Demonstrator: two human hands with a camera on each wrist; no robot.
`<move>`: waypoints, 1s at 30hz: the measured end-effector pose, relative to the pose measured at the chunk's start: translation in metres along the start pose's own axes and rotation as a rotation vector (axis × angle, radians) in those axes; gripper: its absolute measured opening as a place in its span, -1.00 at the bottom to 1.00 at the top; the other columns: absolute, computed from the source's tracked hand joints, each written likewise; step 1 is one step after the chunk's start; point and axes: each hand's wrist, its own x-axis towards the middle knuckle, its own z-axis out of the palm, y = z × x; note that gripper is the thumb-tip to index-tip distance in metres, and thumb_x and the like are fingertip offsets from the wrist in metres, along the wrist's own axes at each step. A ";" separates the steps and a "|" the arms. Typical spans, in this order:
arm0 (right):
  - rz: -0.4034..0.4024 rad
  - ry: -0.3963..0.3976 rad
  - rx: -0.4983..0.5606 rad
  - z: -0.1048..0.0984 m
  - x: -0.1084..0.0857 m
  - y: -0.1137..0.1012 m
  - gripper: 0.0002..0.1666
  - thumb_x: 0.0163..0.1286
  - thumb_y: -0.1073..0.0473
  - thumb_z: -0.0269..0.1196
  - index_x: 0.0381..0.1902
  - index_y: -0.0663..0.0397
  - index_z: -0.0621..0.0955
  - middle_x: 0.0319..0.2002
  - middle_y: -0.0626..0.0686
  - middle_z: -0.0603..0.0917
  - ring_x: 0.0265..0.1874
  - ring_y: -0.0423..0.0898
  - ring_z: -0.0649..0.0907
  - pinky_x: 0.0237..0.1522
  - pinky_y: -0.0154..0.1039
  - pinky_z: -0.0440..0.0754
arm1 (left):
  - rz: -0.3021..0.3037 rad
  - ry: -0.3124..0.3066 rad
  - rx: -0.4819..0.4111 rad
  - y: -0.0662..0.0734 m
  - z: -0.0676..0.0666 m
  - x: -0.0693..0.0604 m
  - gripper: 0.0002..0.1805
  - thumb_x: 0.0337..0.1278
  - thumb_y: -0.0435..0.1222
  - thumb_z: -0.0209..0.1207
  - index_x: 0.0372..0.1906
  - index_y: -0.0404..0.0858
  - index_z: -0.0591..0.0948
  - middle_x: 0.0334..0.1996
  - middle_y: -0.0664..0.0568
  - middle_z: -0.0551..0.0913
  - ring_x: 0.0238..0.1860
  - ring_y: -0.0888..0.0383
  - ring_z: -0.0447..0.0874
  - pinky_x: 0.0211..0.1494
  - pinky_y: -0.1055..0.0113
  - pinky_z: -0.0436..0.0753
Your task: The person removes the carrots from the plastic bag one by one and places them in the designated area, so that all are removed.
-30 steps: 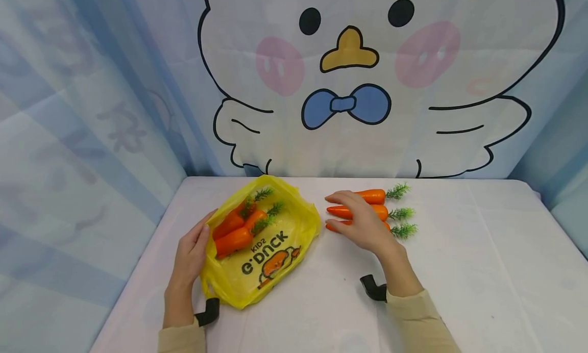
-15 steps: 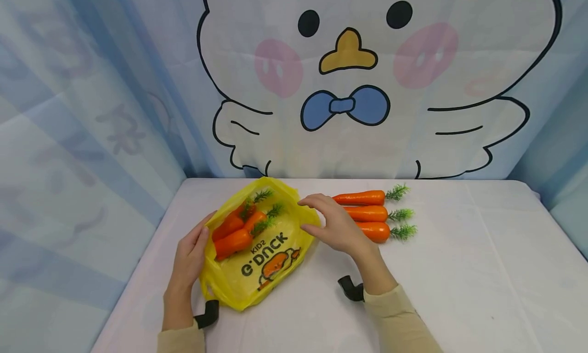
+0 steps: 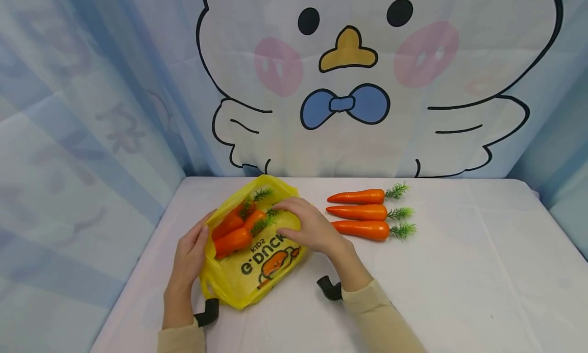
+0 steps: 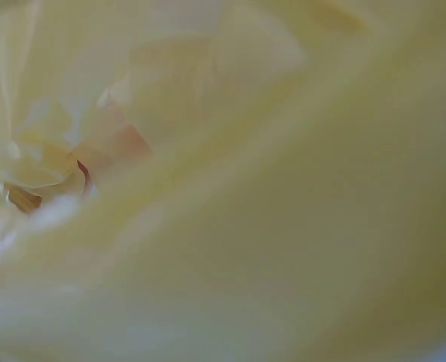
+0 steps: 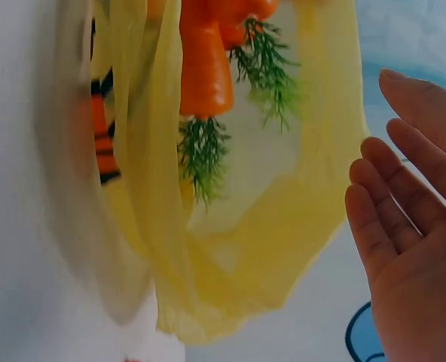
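A yellow plastic bag point(image 3: 231, 289) with black lettering and an orange cartoon print lies tilted on the table, its mouth spread wide. Inside it are three toy carrots point(image 3: 233, 242), orange with green leafy tops. My left hand point(image 3: 190, 261) holds the bag's left edge, thumb on the inner side; its other fingers are mostly hidden. Over the bag's right side hovers my right hand point(image 3: 312, 225), fingers spread and holding nothing; the right wrist view shows its bare palm beside the bag's rim. The left wrist view is filled with blurred yellow plastic point(image 4: 283, 226).
Three more carrots lie in a row right of the bag: a far carrot point(image 3: 356, 196), a middle carrot point(image 3: 358, 211) and a near carrot point(image 3: 363, 230). The white-covered table point(image 3: 478, 271) ends at a curtain point(image 3: 358, 149) with a cartoon duck.
My right hand has moved left, from above the row of three carrots to over the bag's right side. My left hand and the bag stay in place.
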 end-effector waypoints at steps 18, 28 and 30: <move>-0.043 -0.139 -0.020 0.039 0.023 -0.014 -0.47 0.38 0.16 0.39 0.28 0.06 0.58 0.30 -0.02 0.53 0.34 -0.08 0.43 0.39 -0.17 0.34 | -0.021 -0.006 -0.017 0.000 0.003 0.000 -0.49 0.65 -0.10 -0.16 0.49 -0.20 0.39 0.44 -0.03 0.40 0.47 0.03 0.28 0.47 0.25 0.25; -0.086 -0.175 -0.057 0.054 0.034 -0.019 -0.48 0.38 0.18 0.39 0.27 0.10 0.58 0.28 0.00 0.53 0.30 -0.09 0.45 0.38 -0.23 0.35 | -0.038 -0.016 -0.012 0.001 0.001 0.001 -0.46 0.64 -0.05 -0.18 0.51 -0.17 0.37 0.44 -0.01 0.39 0.48 0.05 0.26 0.49 0.03 0.23; -0.072 -0.191 -0.071 0.057 0.036 -0.021 -0.49 0.39 0.17 0.38 0.27 0.07 0.57 0.30 -0.01 0.52 0.30 -0.11 0.45 0.37 -0.25 0.35 | -0.039 -0.016 -0.013 0.001 0.000 0.000 -0.46 0.64 -0.05 -0.18 0.51 -0.17 0.37 0.45 -0.01 0.39 0.48 0.05 0.26 0.49 0.02 0.22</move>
